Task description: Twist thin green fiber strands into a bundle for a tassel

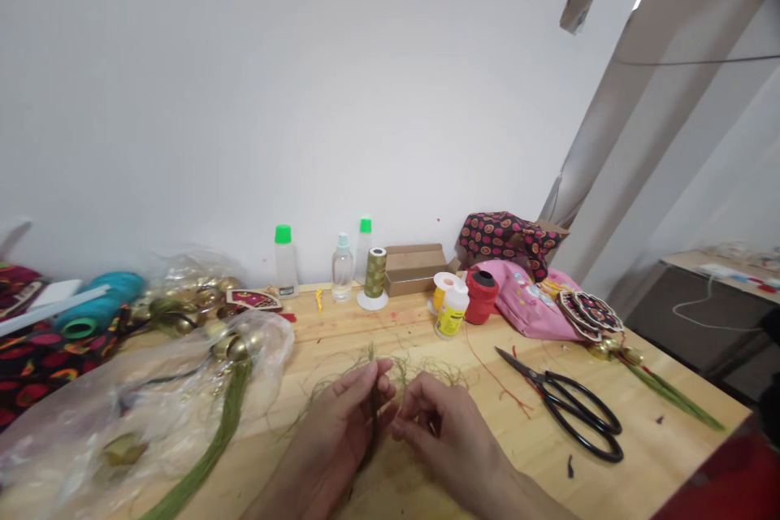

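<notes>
My left hand [335, 426] is closed around a dark cord [374, 414], which runs down past the palm; its lower part is in shadow. Close beside it, my right hand [451, 431] has thumb and forefinger pinched together, and whatever lies between them is too small to make out. Loose green thread ends [402, 366] are scattered on the wood just beyond both hands. Black-handled scissors [564, 406] lie to the right of my right hand, blades pointing away. At the left, a green tassel [219, 431] hangs from brass bells [235, 345] on clear plastic [152, 382].
Along the wall stand green-capped bottles [283, 260], a clear bottle [342, 270], an olive thread spool [376, 276], a cardboard box [415, 270], a yellow-labelled glue bottle [452, 310] and a red thread cone [483, 298]. A pink cloth bag [527, 305] sits right; a teal cone [106, 301] lies left.
</notes>
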A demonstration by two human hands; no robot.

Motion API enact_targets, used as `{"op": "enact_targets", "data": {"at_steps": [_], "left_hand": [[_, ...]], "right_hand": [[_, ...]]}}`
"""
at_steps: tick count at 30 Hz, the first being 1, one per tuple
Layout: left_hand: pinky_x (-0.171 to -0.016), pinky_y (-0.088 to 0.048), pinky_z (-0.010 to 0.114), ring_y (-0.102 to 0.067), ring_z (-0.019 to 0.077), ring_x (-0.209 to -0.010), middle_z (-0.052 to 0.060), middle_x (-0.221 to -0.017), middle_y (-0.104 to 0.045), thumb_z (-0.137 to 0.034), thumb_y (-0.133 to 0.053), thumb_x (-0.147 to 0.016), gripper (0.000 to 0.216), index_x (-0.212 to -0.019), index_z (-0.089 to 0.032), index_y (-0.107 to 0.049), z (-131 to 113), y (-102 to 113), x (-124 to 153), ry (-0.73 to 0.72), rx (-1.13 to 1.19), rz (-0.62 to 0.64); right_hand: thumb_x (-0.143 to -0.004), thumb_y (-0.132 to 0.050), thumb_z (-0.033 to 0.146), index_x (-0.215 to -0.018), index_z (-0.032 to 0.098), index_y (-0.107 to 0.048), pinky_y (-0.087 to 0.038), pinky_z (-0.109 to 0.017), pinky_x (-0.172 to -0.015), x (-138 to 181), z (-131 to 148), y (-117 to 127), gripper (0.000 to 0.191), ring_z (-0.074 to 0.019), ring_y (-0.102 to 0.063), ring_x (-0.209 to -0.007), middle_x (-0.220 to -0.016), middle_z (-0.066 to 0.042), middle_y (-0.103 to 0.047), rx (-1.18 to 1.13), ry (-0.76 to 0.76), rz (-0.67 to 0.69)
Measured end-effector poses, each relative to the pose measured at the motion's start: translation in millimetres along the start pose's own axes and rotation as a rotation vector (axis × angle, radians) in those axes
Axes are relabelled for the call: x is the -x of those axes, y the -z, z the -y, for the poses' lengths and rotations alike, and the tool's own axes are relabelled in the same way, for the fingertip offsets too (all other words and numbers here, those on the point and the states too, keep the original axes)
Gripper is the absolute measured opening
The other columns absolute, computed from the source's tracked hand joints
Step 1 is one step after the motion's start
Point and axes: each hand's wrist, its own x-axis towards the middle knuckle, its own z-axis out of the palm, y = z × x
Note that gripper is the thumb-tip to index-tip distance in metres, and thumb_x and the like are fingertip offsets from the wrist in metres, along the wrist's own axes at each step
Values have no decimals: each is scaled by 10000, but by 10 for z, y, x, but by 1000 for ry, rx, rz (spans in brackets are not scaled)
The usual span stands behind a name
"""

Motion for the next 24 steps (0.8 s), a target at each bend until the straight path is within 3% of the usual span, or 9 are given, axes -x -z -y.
{"op": "enact_targets", "data": {"at_steps": [17,24], "left_hand": [[-633,-436,251,-512,110,-576,-2,-560,-527,-178,-562,-722,102,-701,-124,-646,-6,-13,14,2,-6,-13],[-650,-421,228,-511,109,-604,1,-558,-527,-184,-561,-725,121,-678,-119,-652,-28,-48,20,-24,-22,22]], "right_hand": [[-668,-555,151,-680,191,-519,-300,-173,-449,47,-50,-21,56,-73,-437,-460,-544,59,-543,2,-3,35],[-647,-574,120,-786,218,-554,-323,-177,-490,2,-43,66,171,-82,-480,-510,-600,64,-588,29,42,124]]}}
